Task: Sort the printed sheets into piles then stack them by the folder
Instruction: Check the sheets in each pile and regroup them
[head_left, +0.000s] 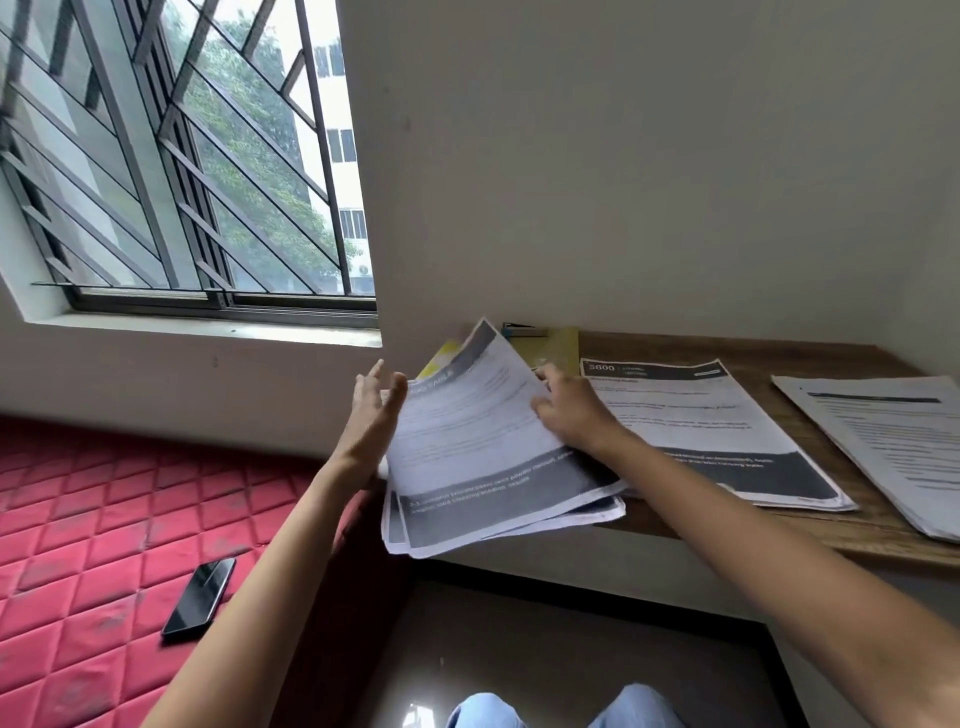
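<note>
A bundle of printed sheets (483, 457) with dark bands is tilted up over the left end of the wooden desk (810, 525). My left hand (375, 410) lies against the bundle's left edge with straight fingers. My right hand (569, 410) grips the bundle's right side, fingers curled on the top sheet. A yellow folder (558, 345) lies behind the bundle against the wall. Two piles lie flat on the desk: one with a dark header (711, 431) in the middle and one of text pages (893, 447) at the right.
A red quilted mattress (104, 519) lies to the left with a black phone (200, 595) on it. A barred window (182, 156) is at the upper left. My knees (561, 709) show at the bottom, under the desk's front edge.
</note>
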